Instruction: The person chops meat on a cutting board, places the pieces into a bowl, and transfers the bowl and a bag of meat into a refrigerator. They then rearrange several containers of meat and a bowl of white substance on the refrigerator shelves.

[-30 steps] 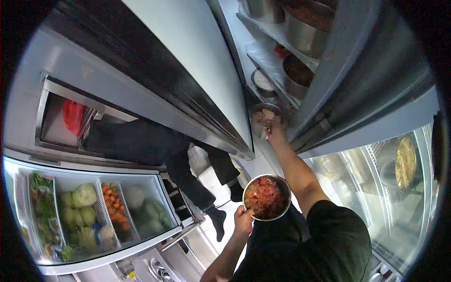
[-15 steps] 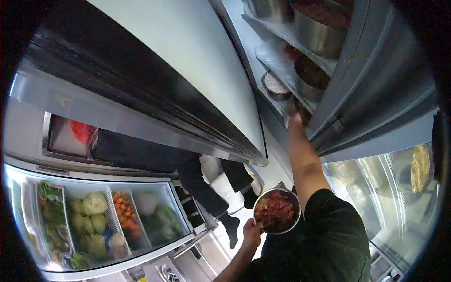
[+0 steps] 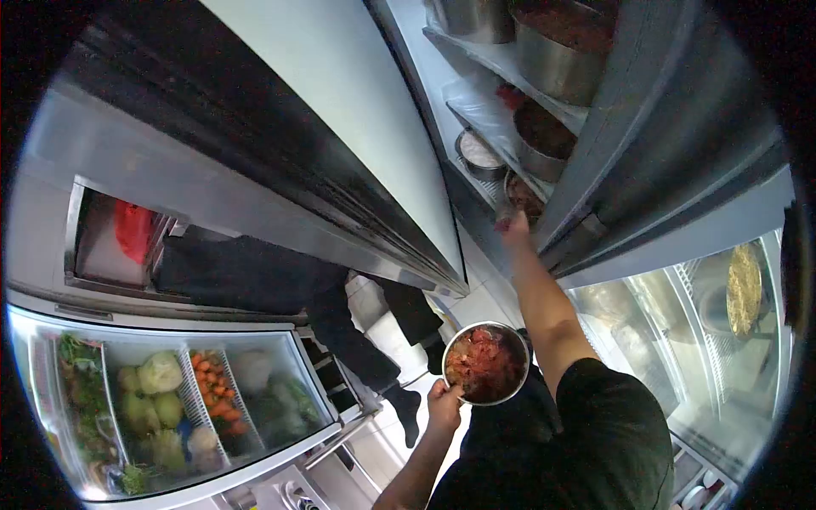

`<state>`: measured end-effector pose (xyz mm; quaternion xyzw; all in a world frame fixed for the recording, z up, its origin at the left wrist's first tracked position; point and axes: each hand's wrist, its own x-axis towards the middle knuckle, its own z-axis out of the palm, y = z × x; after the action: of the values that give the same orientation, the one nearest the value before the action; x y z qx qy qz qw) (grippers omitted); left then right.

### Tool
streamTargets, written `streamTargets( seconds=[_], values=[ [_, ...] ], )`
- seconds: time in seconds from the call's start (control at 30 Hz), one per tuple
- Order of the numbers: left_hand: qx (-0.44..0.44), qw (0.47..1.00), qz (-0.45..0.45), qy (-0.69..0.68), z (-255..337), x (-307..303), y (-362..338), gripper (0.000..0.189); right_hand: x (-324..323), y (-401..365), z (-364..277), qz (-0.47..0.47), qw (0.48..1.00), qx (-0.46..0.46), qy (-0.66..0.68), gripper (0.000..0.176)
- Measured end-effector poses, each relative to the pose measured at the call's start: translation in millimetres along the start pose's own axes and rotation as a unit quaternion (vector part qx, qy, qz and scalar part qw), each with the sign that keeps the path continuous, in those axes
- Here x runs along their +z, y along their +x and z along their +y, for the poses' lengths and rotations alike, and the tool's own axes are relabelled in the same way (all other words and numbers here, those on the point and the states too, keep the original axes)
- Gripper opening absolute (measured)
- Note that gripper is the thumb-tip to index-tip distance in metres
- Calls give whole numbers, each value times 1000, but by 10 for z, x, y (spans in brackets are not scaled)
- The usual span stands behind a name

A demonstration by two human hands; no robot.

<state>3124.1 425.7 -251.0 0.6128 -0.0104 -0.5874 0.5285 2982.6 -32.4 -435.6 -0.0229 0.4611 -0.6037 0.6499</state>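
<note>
My left hand (image 3: 444,407) is closed on the near-left rim of a round metal bowl (image 3: 520,374). Chunks of red raw-looking meat (image 3: 484,361) fill the bowl, which is held low in front of my body. With the arm stretched forward, my right hand (image 3: 515,225) reaches into the tall open fridge at its lowest visible shelf. Its fingers are blurred, beside a metal container (image 3: 523,194) with brownish-red contents; a small dark red patch shows at the fingers. Left of it stands a metal container of white stuff (image 3: 480,150).
Larger metal pots (image 3: 561,64) stand on the fridge shelves. The open fridge door (image 3: 357,110) rises on the left. A glass-topped case (image 3: 170,399) holds cabbages and carrots; another glass case (image 3: 671,340) is at right. A person in dark trousers (image 3: 348,336) stands behind the door.
The view has shifted slightly. The bowl of meat has moved up and tilted more towards me, still in my left hand. My right hand has drawn back a little from the shelf.
</note>
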Motion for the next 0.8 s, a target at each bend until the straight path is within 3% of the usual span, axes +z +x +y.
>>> streamTargets(
  seconds=[0.23,0.27,0.3,0.37,0.43,0.47,0.57,0.8],
  values=[
    [-1,1000,-3,-5,115,204,-6,24,45,14,29,-18,998,0,60,28],
    [-7,1000,-4,-9,104,201,4,24,-28,39,85,-48,987,-137,-72,28],
    [-13,1000,-6,-12,99,201,14,24,-110,16,139,-76,938,-270,-202,29],
    [-29,999,26,-4,203,338,-92,25,-234,204,253,-70,931,-282,-220,31],
    [-26,999,23,-9,189,346,-69,25,-335,707,476,-5,999,-37,8,34],
    [-17,1000,5,-17,70,233,-20,25,-361,759,538,-32,981,-162,-101,34],
    [-9,1000,-4,-29,-23,140,-45,26,-146,525,350,-8,994,-96,-44,34],
    [-21,999,22,35,-67,159,-133,27,-19,264,317,36,996,-74,-24,33]
  ],
)
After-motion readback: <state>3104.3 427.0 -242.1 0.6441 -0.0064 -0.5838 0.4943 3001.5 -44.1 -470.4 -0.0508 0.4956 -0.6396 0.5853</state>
